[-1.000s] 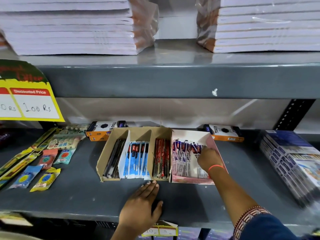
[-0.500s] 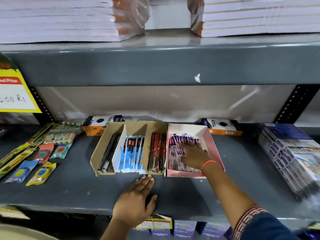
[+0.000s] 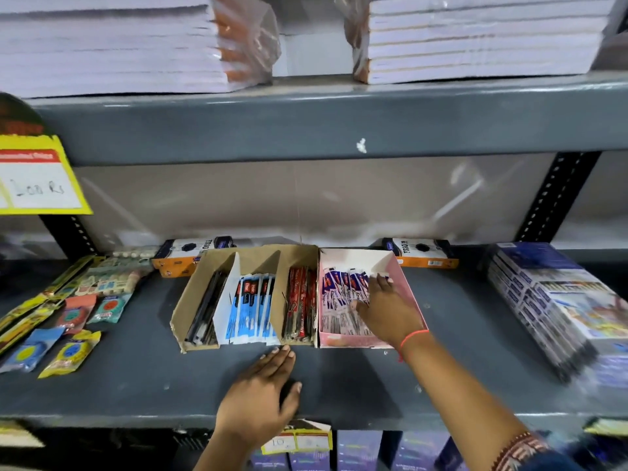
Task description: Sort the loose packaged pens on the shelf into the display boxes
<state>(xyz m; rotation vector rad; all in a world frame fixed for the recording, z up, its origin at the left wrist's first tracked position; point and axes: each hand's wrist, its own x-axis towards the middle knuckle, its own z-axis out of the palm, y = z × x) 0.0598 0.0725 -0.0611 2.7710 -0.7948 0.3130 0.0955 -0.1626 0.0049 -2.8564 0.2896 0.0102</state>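
Observation:
On the grey shelf [image 3: 136,385] stands a brown cardboard display box [image 3: 180,317] with black pens [image 3: 205,309], blue packaged pens [image 3: 251,307] and red packaged pens [image 3: 300,305] in separate compartments. Touching its right side is a pink display box [image 3: 404,283] with white-and-purple packaged pens [image 3: 339,294]. My right hand [image 3: 384,309] lies flat inside the pink box on those pens, fingers spread. My left hand [image 3: 261,392] rests palm down on the shelf in front of the brown box, holding nothing.
Loose packaged stationery [image 3: 68,321] lies at the shelf's left. Two orange-and-white boxes [image 3: 190,254] [image 3: 421,254] sit behind the display boxes. A stack of packs [image 3: 550,307] fills the right. Notebook stacks [image 3: 112,45] sit on the upper shelf; a yellow price sign [image 3: 37,178] hangs left.
My right hand has slid from the pink box's right side toward its middle, over the pens. The left hand has stayed on the shelf. The view has shifted slightly.

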